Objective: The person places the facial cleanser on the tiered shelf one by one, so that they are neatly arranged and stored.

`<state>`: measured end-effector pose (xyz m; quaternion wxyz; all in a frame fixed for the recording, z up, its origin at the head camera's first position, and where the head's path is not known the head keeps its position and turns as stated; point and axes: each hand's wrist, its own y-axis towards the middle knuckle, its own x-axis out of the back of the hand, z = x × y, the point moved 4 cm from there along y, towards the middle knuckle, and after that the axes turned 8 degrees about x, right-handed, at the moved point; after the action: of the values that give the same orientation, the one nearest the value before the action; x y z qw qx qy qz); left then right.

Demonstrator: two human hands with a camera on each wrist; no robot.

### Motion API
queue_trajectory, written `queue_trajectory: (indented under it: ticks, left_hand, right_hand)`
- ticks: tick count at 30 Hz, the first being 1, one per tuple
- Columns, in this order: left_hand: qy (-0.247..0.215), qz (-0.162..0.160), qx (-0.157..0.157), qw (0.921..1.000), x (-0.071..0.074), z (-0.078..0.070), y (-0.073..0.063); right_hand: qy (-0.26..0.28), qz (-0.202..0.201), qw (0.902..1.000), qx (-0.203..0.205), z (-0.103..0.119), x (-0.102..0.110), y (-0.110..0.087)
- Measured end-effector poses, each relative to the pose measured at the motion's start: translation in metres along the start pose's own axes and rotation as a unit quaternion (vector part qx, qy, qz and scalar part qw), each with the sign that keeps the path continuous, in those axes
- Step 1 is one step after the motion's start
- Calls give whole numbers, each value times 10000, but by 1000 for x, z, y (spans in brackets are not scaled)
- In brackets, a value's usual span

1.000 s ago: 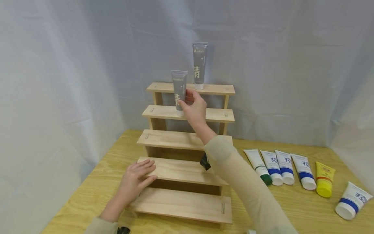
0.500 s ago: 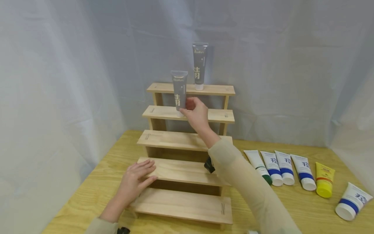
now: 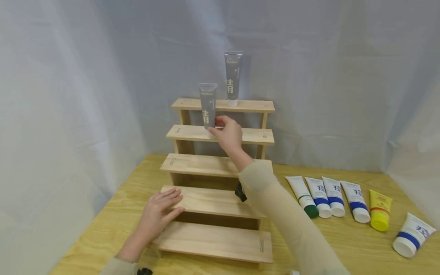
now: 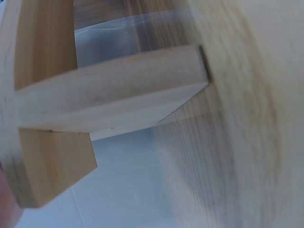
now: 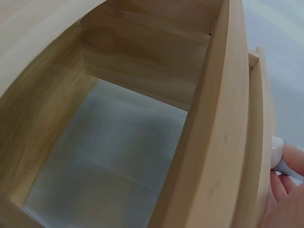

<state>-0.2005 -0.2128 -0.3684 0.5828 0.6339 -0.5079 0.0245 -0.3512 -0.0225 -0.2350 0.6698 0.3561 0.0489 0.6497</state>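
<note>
My right hand (image 3: 229, 134) pinches the lower end of a grey squeeze tube (image 3: 207, 102), which stands upright on the second-highest step of a wooden tiered display stand (image 3: 220, 165). The thumb covers its cap in the head view. From the right wrist, the tube's white cap (image 5: 277, 151) shows at the right edge beside the thumb. Another grey tube (image 3: 232, 76) stands cap down on the top step. My left hand (image 3: 159, 211) rests with extended fingers on the left end of the second-lowest step. The left wrist view shows the stand's side frame (image 4: 114, 92).
On the table (image 3: 113, 229), right of the stand, lie a white tube with a green cap (image 3: 302, 196), several white tubes with blue bands (image 3: 355, 200) and a yellow tube (image 3: 380, 210). Pale sheeting (image 3: 309, 95) hangs behind the stand and along both sides.
My right hand has slid down the grey tube to its cap end, and the tube has shifted very slightly left on its step. The left hand has stayed in place.
</note>
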Motion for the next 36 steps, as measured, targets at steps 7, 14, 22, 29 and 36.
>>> queue_trajectory:
  ticks: [7, 14, 22, 29, 36]
  left_hand:
    - [18, 0, -8, 10000, 1, 2, 0]
    - [22, 89, 52, 9999, 1, 3, -1]
    - [17, 145, 59, 9999, 2, 1, 1]
    - [4, 124, 100, 9999, 3, 2, 1]
    - [36, 181, 110, 9998, 2, 3, 2]
  right_hand:
    - [-343, -50, 9994, -79, 4, -2, 1]
    - [-590, -29, 9979, -267, 5, -4, 0]
    - [-526, -39, 9981, -305, 5, -2, -1]
    - [686, -67, 9973, -269, 4, 8, -8]
    - [1158, 6, 9928, -315, -3, 33, -23]
